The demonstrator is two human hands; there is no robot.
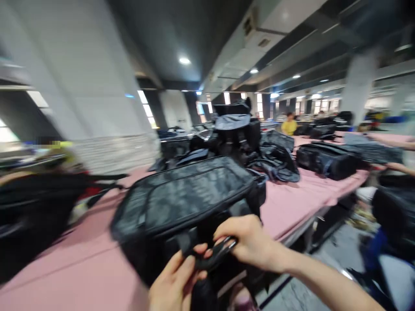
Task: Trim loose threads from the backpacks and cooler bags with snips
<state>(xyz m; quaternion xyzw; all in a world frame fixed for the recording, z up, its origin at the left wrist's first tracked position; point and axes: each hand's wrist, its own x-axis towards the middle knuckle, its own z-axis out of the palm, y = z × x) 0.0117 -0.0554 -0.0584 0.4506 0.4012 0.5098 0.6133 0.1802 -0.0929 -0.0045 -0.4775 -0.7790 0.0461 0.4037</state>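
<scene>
A dark grey and black patterned bag (197, 190) lies on the pink-covered table in front of me, its zipped panel facing up. At its near side, my left hand (177, 280) is closed in a pinch on a black strap (204, 296) that hangs down below the fingers. Just to the right, my right hand (251, 242) is closed around a glossy black piece (218, 255) that reaches across to the left fingertips. Whether this piece is a buckle or a small tool I cannot make out. My right fingers partly hide it.
Pink cloth (301, 203) covers the long table. Behind the bag stands a pile of dark bags (231, 134). Another black bag (327, 160) lies farther right, and a blurred black one (35, 216) at the left. A person in yellow (289, 125) is in the background.
</scene>
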